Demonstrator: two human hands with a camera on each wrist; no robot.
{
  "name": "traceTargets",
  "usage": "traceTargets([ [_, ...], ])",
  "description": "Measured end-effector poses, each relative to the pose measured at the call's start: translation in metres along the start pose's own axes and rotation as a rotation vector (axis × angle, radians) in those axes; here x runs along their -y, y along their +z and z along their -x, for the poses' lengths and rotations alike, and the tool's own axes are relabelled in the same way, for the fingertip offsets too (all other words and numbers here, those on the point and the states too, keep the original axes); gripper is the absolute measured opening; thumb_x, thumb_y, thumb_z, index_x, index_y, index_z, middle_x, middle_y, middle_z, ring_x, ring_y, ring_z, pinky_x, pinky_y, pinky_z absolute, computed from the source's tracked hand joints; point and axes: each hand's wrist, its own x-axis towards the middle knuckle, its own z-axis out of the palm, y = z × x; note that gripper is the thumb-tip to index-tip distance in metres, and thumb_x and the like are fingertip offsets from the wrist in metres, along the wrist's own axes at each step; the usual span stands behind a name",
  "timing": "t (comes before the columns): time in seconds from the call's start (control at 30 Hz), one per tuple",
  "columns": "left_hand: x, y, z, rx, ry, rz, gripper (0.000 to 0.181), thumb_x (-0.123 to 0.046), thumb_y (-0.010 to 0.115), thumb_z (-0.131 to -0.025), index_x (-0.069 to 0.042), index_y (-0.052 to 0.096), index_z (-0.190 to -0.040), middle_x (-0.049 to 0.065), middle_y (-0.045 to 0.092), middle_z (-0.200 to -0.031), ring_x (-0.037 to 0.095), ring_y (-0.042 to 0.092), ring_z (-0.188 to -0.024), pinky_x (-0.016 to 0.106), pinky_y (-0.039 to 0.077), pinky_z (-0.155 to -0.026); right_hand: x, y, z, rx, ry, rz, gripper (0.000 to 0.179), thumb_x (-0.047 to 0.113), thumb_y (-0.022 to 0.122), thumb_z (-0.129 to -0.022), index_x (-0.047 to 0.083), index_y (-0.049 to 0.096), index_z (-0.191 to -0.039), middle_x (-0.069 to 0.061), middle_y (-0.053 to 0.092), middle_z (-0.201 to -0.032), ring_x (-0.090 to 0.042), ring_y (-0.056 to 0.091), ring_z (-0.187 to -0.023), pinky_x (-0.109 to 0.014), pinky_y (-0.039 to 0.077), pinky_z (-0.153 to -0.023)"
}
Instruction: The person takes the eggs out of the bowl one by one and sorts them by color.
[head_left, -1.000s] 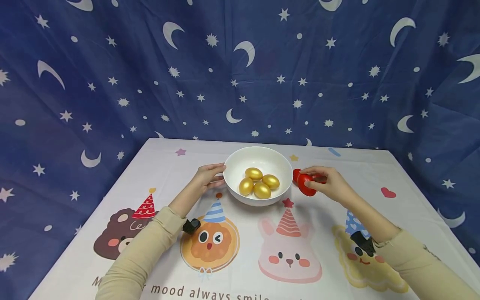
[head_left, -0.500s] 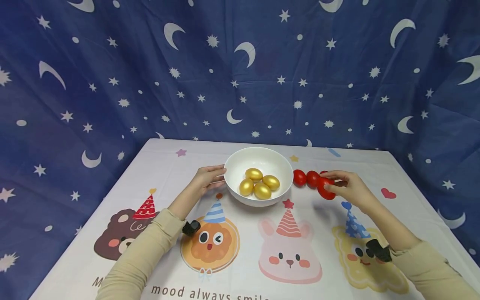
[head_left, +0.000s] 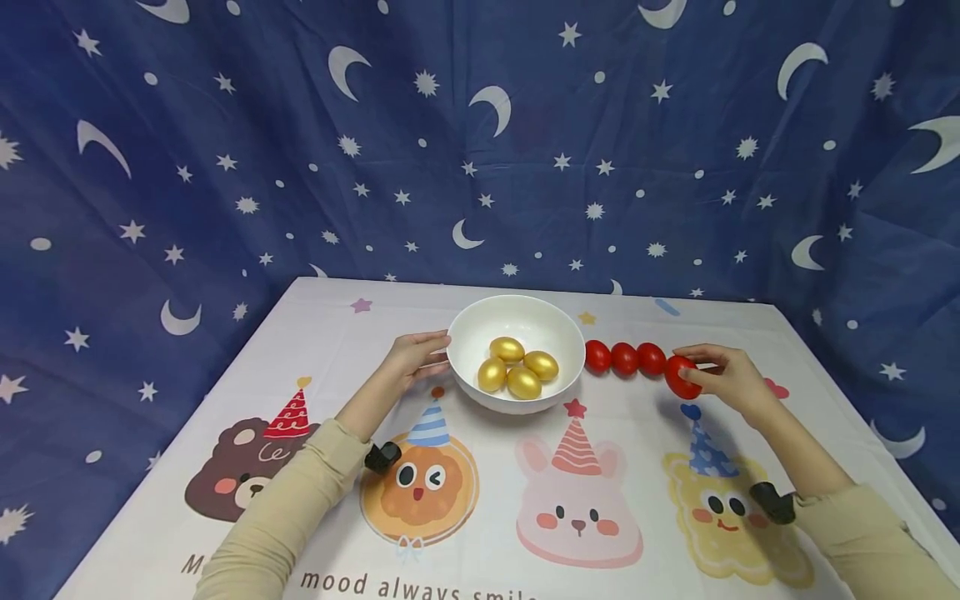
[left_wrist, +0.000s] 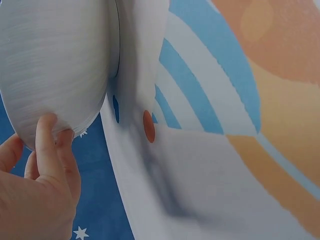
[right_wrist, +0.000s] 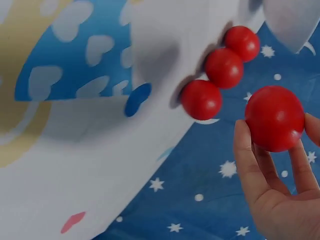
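A white bowl [head_left: 517,403] holds several golden eggs [head_left: 524,382] on the tablecloth. My left hand [head_left: 413,358] holds the bowl by its left side; in the left wrist view its fingers [left_wrist: 47,145] lie against the outer wall. To the bowl's right, three red eggs [head_left: 624,359] form a row. My right hand [head_left: 723,380] pinches another red egg [head_left: 682,377] between thumb and fingers at the right end of that row. In the right wrist view, the held egg [right_wrist: 274,118] appears apart from the three eggs [right_wrist: 224,68].
The white tablecloth [head_left: 465,575] has printed cartoon figures and lettering. Behind the table hangs a dark blue curtain [head_left: 525,258] with moons and stars. A black wrist camera [head_left: 772,502] is on the right wrist, another black camera [head_left: 383,457] on the left.
My right hand has moved right along the row with the red egg in its fingers, bringing the three red eggs into view. My left hand and the bowl stay in place.
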Motion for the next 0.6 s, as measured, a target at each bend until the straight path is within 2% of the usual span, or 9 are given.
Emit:
traceTargets([
  [0.1,0.000,-0.001,0.000,-0.004,0.002,0.004,0.043,-0.019,0.061,-0.093,-0.007,0.053,-0.134,0.018,0.056,-0.132,0.009,0.066,-0.082,0.019,0.060,-0.074,-0.005,-0.001,-0.006,-0.005,0.010,0.003,0.046,0.020,0.057,-0.095,-0.008,0.048,-0.131,-0.034,0.049,-0.128,-0.041,0.055,-0.104,-0.027,0.062,-0.073],
  [0.43,0.000,0.000,0.000,-0.011,-0.003,0.004,0.045,-0.019,0.061,-0.092,-0.005,0.052,-0.134,0.018,0.054,-0.133,0.009,0.065,-0.082,0.017,0.060,-0.071,-0.020,-0.006,-0.029,0.002,0.030,0.050,0.045,0.019,0.058,-0.094,-0.009,0.050,-0.129,-0.035,0.049,-0.126,-0.042,0.053,-0.103,-0.026,0.061,-0.071],
  [0.6,0.000,0.000,0.000,-0.006,-0.001,0.008,0.045,-0.019,0.062,-0.092,-0.005,0.052,-0.134,0.019,0.054,-0.134,0.012,0.066,-0.085,0.018,0.060,-0.072,-0.025,-0.011,-0.035,0.009,0.047,0.057,0.045,0.018,0.056,-0.094,-0.010,0.048,-0.129,-0.036,0.048,-0.126,-0.044,0.051,-0.106,-0.034,0.062,-0.076],
])
